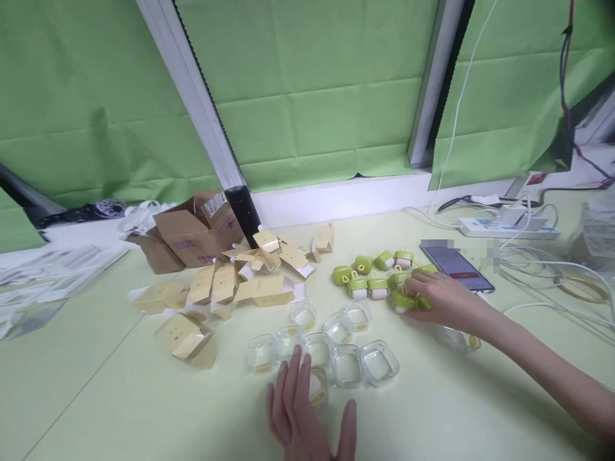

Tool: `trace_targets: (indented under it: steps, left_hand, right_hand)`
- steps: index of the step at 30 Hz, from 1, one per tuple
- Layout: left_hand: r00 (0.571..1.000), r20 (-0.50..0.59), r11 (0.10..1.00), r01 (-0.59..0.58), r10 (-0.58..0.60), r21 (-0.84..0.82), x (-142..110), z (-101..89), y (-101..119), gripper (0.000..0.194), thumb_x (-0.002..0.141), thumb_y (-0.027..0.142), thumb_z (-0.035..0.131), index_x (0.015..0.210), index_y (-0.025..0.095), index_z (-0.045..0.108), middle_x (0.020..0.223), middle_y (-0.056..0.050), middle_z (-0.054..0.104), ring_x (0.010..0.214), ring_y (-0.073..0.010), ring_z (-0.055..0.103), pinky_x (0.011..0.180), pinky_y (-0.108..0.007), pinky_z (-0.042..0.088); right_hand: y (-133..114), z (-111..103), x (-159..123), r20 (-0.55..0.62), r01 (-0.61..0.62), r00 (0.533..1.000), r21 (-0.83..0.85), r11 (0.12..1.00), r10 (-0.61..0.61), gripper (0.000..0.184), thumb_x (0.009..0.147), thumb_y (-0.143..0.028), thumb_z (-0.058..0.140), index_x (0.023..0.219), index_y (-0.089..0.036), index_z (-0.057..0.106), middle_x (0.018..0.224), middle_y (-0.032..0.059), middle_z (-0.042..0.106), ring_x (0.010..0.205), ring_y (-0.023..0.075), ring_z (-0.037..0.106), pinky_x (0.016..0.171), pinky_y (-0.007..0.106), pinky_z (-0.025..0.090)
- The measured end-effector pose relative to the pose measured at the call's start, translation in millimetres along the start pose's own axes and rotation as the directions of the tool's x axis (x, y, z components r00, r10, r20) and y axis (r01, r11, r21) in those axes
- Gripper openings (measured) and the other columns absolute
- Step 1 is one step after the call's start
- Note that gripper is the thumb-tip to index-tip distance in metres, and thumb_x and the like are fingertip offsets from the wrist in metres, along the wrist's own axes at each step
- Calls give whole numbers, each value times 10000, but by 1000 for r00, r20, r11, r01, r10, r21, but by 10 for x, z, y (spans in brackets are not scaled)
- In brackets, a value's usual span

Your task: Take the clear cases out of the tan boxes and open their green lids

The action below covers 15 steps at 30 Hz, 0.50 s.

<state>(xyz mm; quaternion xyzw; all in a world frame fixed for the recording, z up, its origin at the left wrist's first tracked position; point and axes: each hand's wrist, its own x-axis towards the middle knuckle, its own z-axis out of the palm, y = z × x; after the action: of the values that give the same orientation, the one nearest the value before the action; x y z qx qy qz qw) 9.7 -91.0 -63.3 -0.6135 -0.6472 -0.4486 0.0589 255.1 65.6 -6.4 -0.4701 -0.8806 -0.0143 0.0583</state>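
Observation:
My left hand point(307, 410) lies over the near edge of a group of small clear plastic containers point(346, 367). Its fingers are stretched out and the thumb stands apart. One clear container point(318, 387) shows partly beside the index finger; whether they touch I cannot tell. To the right, my right hand point(435, 298) reaches into a cluster of small green cases point(378, 286) with white undersides and little loops. Its fingers are bent around a green case point(403, 301) at the cluster's near right side. Another clear container point(459, 339) sits partly hidden below the right wrist.
Opened pale-yellow cartons point(262, 291) lie scattered at centre left. Behind them stand a brown cardboard box point(192, 234) and a black cylinder point(241, 211). A phone point(456, 266), a power strip point(509, 227) and loose white cables point(557, 304) are at the right.

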Motion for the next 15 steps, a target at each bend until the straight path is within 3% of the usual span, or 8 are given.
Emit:
trace_targets:
  steps: [2, 4, 5, 7, 9, 11, 13, 15]
  left_hand:
    - [999, -10, 992, 35, -36, -119, 59, -58, 89, 463, 841, 267, 522, 1284, 206, 401, 1298, -170, 484, 1279, -352, 368, 1035, -570, 264]
    - [987, 79, 930, 160, -141, -332, 101, -61, 199, 382, 867, 307, 499, 1235, 225, 437, 1163, -143, 563, 1076, -292, 540, 893, -462, 433]
    - [965, 165, 858, 259, -205, -443, 118, -38, 260, 379, 881, 334, 479, 1239, 223, 424, 1085, -128, 587, 927, -249, 593, 787, -402, 482]
    - [881, 382, 660, 465, -279, -590, 149, 43, 376, 453, 886, 404, 468, 1282, 209, 365, 964, -94, 602, 682, -173, 587, 623, -322, 490]
    - [803, 540, 487, 588, -253, -646, 189, 125, 460, 590, 847, 479, 520, 1321, 196, 311, 945, -83, 602, 626, -145, 571, 601, -300, 482]
    - [784, 597, 391, 609, -167, -690, 239, 163, 497, 614, 799, 529, 572, 1271, 186, 381, 959, -92, 609, 680, -151, 589, 644, -296, 481]
    - [775, 625, 282, 622, -89, -731, 284, 149, 495, 537, 787, 536, 590, 1178, 192, 462, 947, -87, 623, 679, -143, 597, 640, -281, 476]
    - [728, 683, 109, 684, -56, -721, 304, 109, 471, 527, 785, 539, 598, 1180, 223, 451, 872, -53, 644, 612, -132, 606, 588, -265, 471]
  right_hand:
    - [-29, -43, -10, 17, -16, 1000, 28, 999, 16, 132, 773, -260, 604, 737, -212, 487, 745, 58, 613, 742, 253, 593, 601, 324, 424]
    - [-101, -115, -41, 18, -46, 999, 158, 986, 43, 151, 776, -269, 602, 762, -217, 460, 743, 39, 599, 695, 225, 581, 567, 307, 424]
    - [-160, -161, -65, 9, -49, 999, 264, 963, 48, 158, 785, -285, 601, 802, -219, 458, 779, 35, 601, 705, 214, 583, 577, 306, 441]
    - [-319, -259, -128, -26, -10, 999, 508, 861, 26, 224, 801, -314, 605, 945, -224, 459, 932, 44, 603, 793, 200, 598, 668, 319, 494]
    - [-506, -344, -199, -65, 63, 998, 694, 717, -25, 419, 790, -267, 623, 1154, -249, 415, 1150, 64, 552, 916, 187, 599, 803, 331, 510]
    - [-674, -402, -253, -86, 134, 991, 770, 623, -107, 578, 751, -173, 628, 1261, -289, 382, 1226, 54, 517, 997, 189, 586, 859, 328, 506]
    - [-792, -440, -275, -111, 208, 974, 786, 582, -199, 568, 725, -117, 626, 1232, -303, 451, 1188, 34, 545, 1086, 207, 555, 914, 338, 484]
    - [-857, -473, -267, -158, 287, 951, 773, 565, -267, 480, 745, -88, 599, 1167, -303, 518, 1177, 27, 564, 1163, 209, 515, 973, 346, 445]
